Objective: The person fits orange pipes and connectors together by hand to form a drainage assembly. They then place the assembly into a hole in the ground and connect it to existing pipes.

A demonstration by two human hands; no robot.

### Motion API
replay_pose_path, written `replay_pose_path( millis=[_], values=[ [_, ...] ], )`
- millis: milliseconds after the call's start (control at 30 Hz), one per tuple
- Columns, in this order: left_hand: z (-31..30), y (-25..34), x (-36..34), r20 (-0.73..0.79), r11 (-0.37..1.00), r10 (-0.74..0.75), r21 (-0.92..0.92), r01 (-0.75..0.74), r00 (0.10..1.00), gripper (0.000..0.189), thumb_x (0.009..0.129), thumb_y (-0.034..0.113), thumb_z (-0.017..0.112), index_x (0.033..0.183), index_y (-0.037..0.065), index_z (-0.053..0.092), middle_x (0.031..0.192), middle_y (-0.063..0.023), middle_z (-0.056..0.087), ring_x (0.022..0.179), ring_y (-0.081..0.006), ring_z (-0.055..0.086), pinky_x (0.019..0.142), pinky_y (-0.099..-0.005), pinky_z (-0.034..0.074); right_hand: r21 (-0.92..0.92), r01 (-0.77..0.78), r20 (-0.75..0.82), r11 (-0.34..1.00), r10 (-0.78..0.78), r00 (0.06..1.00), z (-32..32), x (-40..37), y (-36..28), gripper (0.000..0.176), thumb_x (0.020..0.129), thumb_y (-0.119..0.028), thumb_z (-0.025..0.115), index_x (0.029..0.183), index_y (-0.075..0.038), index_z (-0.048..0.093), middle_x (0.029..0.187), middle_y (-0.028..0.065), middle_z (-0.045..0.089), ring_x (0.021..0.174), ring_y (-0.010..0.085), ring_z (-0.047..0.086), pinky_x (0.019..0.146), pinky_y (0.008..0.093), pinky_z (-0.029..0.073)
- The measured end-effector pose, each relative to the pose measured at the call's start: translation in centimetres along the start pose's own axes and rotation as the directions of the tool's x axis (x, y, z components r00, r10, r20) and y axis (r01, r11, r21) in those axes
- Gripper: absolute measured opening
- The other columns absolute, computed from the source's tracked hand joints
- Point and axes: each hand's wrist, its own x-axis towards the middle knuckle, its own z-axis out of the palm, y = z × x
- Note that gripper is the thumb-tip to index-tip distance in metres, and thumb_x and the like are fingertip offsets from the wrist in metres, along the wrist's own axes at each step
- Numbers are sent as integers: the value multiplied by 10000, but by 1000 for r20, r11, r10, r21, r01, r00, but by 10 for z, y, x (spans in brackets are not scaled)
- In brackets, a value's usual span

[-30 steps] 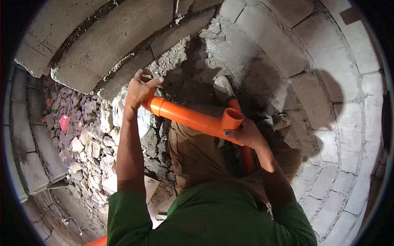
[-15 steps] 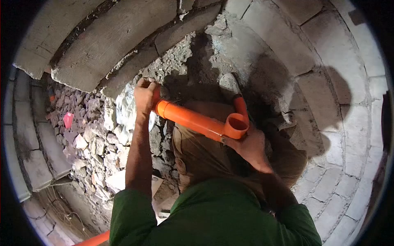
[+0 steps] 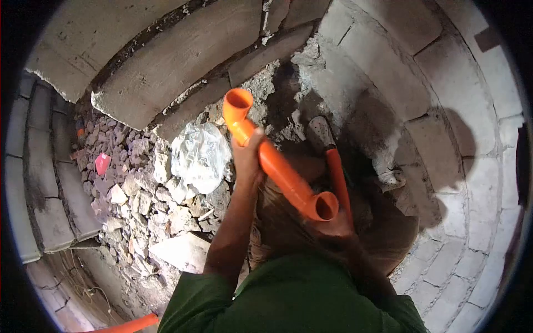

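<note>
An orange plastic drain pipe (image 3: 282,171) with an elbow at each end slants across in front of me. My left hand (image 3: 247,155) is wrapped round it just below the upper elbow (image 3: 237,105), whose open mouth faces up. At the lower end, my right hand (image 3: 335,228) grips beneath the other elbow (image 3: 325,206); its fingers are partly hidden by the pipe and shadow. A second, thinner-looking orange pipe (image 3: 337,175) runs beside the right hand, from near my shoe (image 3: 320,132) down behind that hand.
Block walls (image 3: 438,144) curve around on the right, with large blocks (image 3: 177,55) at the upper left. A clear plastic bag (image 3: 200,158) lies on rubble (image 3: 139,205) at left, near a pink scrap (image 3: 102,164). Another orange pipe (image 3: 130,324) shows at the lower left.
My left hand has moved from the upper elbow down onto the pipe, uncovering the elbow's mouth. The pipe has swung steeper, its lower end shifting down, and the plastic bag is more exposed.
</note>
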Motion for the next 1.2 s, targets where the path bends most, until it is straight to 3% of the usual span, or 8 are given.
replay_pose_path(
  millis=[300,500,867,1033,1067,1133,1167,1200],
  values=[
    [33,58,99,209,965,-56,-238,106,976,256,884,301,704,927,99,554,718,-39,578,576,-195,584,561,-353,533,-360,253,-226,898,-347,910,-19,57,-107,551,764,-237,834,1223,-46,594,1135,105,682,1049,210,674,882,351,538],
    [3,68,102,300,938,-29,-322,129,954,494,907,462,682,1169,62,555,953,-106,648,820,-254,647,728,-417,563,7,269,-182,963,-264,947,-4,71,-95,507,751,-211,830,1175,-35,616,1014,115,695,956,213,698,847,368,554],
    [-21,124,131,544,966,-59,244,-90,837,535,907,399,700,1287,47,567,1121,-86,652,995,-194,646,860,-349,553,653,-62,174,755,-69,982,-46,49,-25,840,689,-296,901,1375,-67,472,1336,94,545,1222,228,538,987,393,471],
    [-11,105,121,328,728,-107,669,-150,939,352,890,382,700,984,43,692,914,-20,660,758,-109,567,694,-275,458,287,31,4,958,-33,999,-35,50,-21,750,702,-296,887,1322,-65,534,1197,109,623,1118,212,606,941,390,494],
    [-24,90,127,490,542,91,705,-456,867,326,897,340,643,954,24,700,918,-35,671,786,-120,588,722,-273,464,213,19,-9,977,-17,1000,-32,47,-25,734,706,-298,883,1314,-66,544,1157,106,642,1088,213,623,925,383,501],
    [-40,64,127,401,591,112,708,-385,909,333,831,286,660,997,-1,695,871,-107,693,859,-218,665,782,-305,500,146,-68,-2,987,69,998,-24,37,-30,696,715,-319,867,1291,-61,573,1052,114,683,1004,211,661,879,366,520],
    [-43,57,120,330,627,65,720,-296,942,329,909,277,554,976,-8,704,950,-68,696,858,-152,629,792,-282,476,148,-107,9,983,106,994,-22,37,-29,686,718,-328,861,1283,-57,582,1020,119,694,977,210,672,864,360,525],
    [-50,45,120,226,848,4,515,-123,974,298,865,245,589,956,-14,706,921,-80,709,835,-181,646,773,-294,494,150,-145,19,978,143,989,-21,37,-28,676,721,-337,855,1275,-53,591,988,124,704,950,209,682,849,355,530]
  ],
)
